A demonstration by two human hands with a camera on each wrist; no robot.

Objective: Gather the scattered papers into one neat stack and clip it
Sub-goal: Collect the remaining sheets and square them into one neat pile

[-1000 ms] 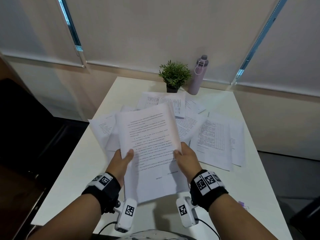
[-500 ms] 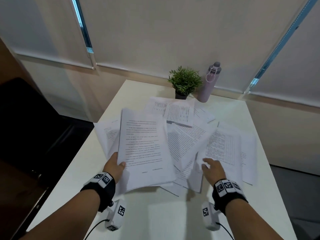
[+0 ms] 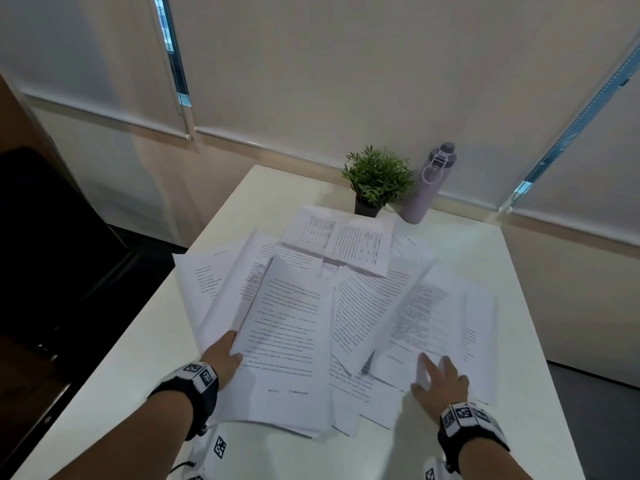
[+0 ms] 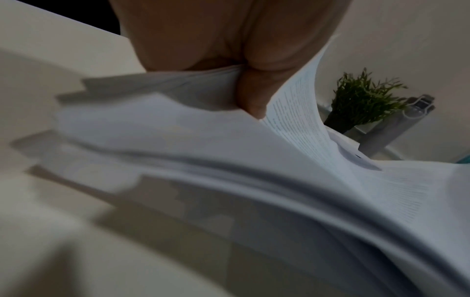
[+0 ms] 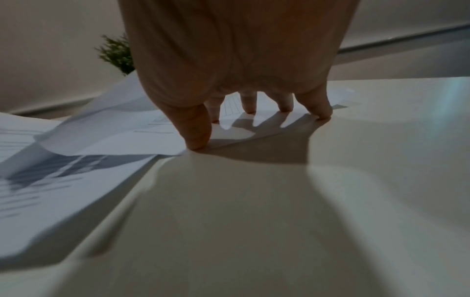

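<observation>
Printed white papers lie fanned over the white table [image 3: 121, 393]. My left hand [image 3: 227, 355] grips the left edge of a thick bundle of sheets [image 3: 287, 341], thumb on top; in the left wrist view the thumb [image 4: 251, 96] presses into the bundle [image 4: 203, 140]. My right hand [image 3: 438, 377] lies flat with spread fingers on the near edge of a printed sheet with a table on it [image 3: 426, 323]. In the right wrist view its fingertips [image 5: 197, 140] press down on that sheet [image 5: 142, 140]. More loose sheets [image 3: 346, 237] lie farther back. No clip is in view.
A small potted plant [image 3: 375, 181] and a lilac water bottle [image 3: 427, 185] stand at the table's far edge, just behind the papers. Bare tabletop [image 5: 305, 201] lies near me and at the right. A dark chair [image 3: 52, 254] stands left of the table.
My right hand let go of the bundle and moved right onto the tabled sheet. The left hand lowered the bundle onto the pile and still holds it.
</observation>
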